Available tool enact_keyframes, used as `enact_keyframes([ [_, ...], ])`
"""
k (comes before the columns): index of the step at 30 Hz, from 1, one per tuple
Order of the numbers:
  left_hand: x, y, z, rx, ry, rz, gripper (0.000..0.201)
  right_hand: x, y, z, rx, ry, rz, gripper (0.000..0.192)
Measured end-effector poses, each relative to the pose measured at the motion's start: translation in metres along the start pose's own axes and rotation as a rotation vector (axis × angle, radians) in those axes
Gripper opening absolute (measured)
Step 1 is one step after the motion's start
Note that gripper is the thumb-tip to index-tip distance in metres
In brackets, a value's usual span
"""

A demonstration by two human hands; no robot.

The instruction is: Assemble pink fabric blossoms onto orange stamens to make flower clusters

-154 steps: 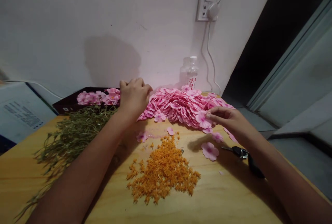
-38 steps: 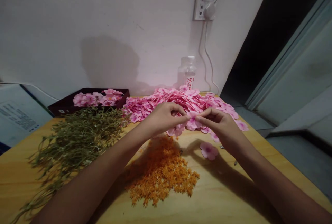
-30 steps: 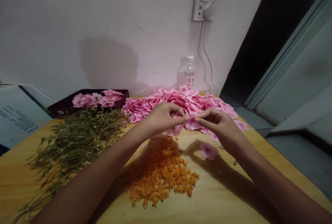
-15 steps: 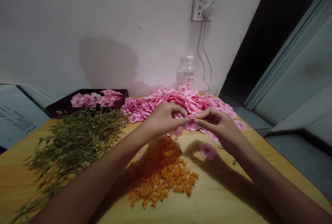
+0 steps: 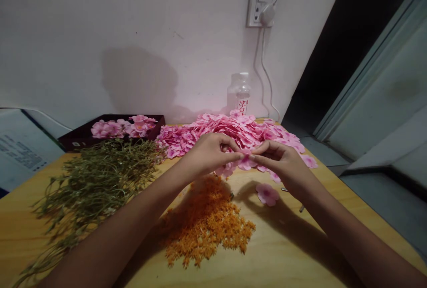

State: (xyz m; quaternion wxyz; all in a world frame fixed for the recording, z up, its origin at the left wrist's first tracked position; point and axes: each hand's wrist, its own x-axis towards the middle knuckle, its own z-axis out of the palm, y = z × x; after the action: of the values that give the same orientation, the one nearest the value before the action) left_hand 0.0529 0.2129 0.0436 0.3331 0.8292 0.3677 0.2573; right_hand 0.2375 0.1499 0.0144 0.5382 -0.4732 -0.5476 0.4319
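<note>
My left hand (image 5: 210, 152) and my right hand (image 5: 280, 161) meet fingertip to fingertip above the wooden table (image 5: 300, 252), both pinching one pink fabric flower (image 5: 246, 162). Just behind them lies a big heap of pink flower petals (image 5: 233, 130). Below the hands a pile of small orange stamen pieces (image 5: 207, 226) is spread on the wood. One loose pink flower (image 5: 267, 193) rests on the table under my right wrist.
A bundle of green stems (image 5: 93, 181) covers the left of the table. A dark box (image 5: 82, 136) with finished pink flowers sits at the back left. A clear plastic bottle (image 5: 239, 94) stands by the wall under a socket (image 5: 262, 3).
Five seconds ago my hands were apart, the left at the box, the right at the petal heap. They have since come together on one flower and barely moved in the last second.
</note>
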Motion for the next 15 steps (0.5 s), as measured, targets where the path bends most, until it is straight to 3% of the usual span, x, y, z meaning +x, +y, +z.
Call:
enact_keyframes([
  [15,-0.0014,0.0061,-0.0041,0.029,-0.020,0.009,0.023,0.0011,-0.0010,0.0003,-0.012,-0.012,-0.031,0.017],
])
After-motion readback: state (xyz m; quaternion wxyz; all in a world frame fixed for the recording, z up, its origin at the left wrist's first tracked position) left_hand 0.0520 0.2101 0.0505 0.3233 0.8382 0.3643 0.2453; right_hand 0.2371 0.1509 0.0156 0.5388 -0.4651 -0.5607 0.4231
